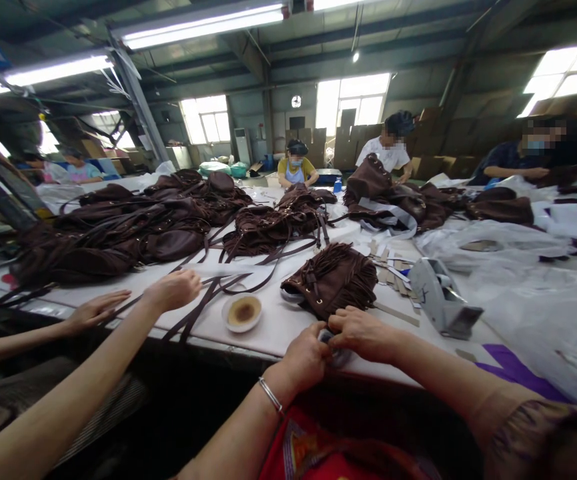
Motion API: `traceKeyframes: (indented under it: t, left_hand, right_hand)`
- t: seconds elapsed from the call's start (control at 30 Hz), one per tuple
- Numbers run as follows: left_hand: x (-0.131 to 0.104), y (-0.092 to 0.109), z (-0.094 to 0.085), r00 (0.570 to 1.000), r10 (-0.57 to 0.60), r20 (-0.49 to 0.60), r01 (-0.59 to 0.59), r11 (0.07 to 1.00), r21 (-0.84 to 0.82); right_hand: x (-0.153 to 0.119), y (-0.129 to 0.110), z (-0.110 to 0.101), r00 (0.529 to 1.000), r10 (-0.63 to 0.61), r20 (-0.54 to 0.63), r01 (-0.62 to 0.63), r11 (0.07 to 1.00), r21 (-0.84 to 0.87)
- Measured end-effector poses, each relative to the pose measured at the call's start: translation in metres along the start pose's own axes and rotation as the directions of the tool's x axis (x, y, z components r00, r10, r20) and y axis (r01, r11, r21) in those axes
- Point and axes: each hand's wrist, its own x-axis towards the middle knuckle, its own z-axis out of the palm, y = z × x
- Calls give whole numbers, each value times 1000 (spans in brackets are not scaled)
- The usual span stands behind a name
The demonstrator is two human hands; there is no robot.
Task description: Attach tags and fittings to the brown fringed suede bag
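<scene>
My left hand, with a bangle at the wrist, is closed at the table's front edge. Close beside it, my right hand is closed too, its fingers bent inward. Between them shows a small greyish, shiny piece, mostly covered by my fingers, so its kind is unclear. Just beyond my hands lies a dark brown fringed bag with metal eyelets and a tied cord. A white bowl with a brownish patch inside stands to the left of my hands.
A co-worker's hands work at the left over dark straps. Brown bags are heaped along the table. A grey tape dispenser, cut strips and clear plastic lie at right. Other people sit across the table.
</scene>
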Motion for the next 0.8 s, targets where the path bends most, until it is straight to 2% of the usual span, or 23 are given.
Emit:
traceKeyframes:
  t: [0.1,0.17,0.3,0.43,0.5,0.63,0.8]
  left_hand:
    - [-6,2,-7,995,95,12,-96,995,25]
    - [-11,7,-11,993,113,14,-114,991,65]
    - [-12,19,-10,999,30,-23,-27,994,109]
    - [-5,23,5,992,-95,-87,108,980,167]
    - [-4,20,13,989,-115,-97,129,979,158]
    - [-8,15,22,986,-55,-157,77,987,138]
    - [-13,11,23,978,33,-205,0,987,161]
  right_hand:
    - [6,-1,8,1000,-13,4,13,999,-40]
    - [8,-1,13,1000,-18,17,18,999,-33]
    - [9,-2,24,1000,-16,19,15,1000,8]
    - [10,-5,29,1000,5,-10,-4,1000,29]
    - [5,-5,29,1000,4,-28,-1,996,84]
    - [-14,-6,23,988,99,-120,-67,968,240]
    - [-27,-16,26,969,203,-140,-186,974,127]
